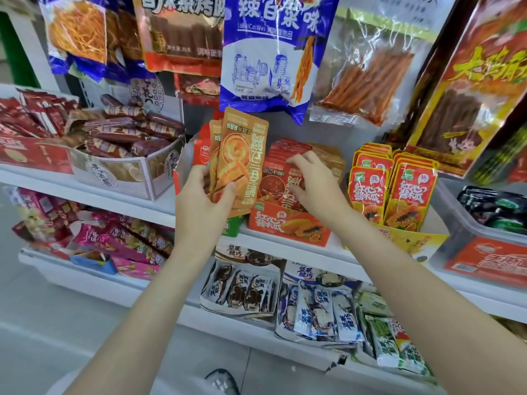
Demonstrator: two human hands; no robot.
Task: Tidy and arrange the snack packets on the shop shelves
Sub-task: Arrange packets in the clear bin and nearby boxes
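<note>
My left hand (204,199) grips a small stack of orange snack packets (242,155), held upright above the middle shelf. My right hand (315,182) reaches into the orange display box (288,225) just to the right, with its fingers curled over the tops of the red snack packets (275,182) standing in it. More brown-orange packets (330,161) stand behind my right hand in the same box. The white shelf edge (285,246) runs under the box.
Yellow-red papaya packets (395,189) stand in a box on the right. A box of sausages (128,138) sits on the left. Large bags (268,52) hang above. Lower shelves hold pink packets (125,240) and blue-white packets (313,309). A clear tub (462,232) sits far right.
</note>
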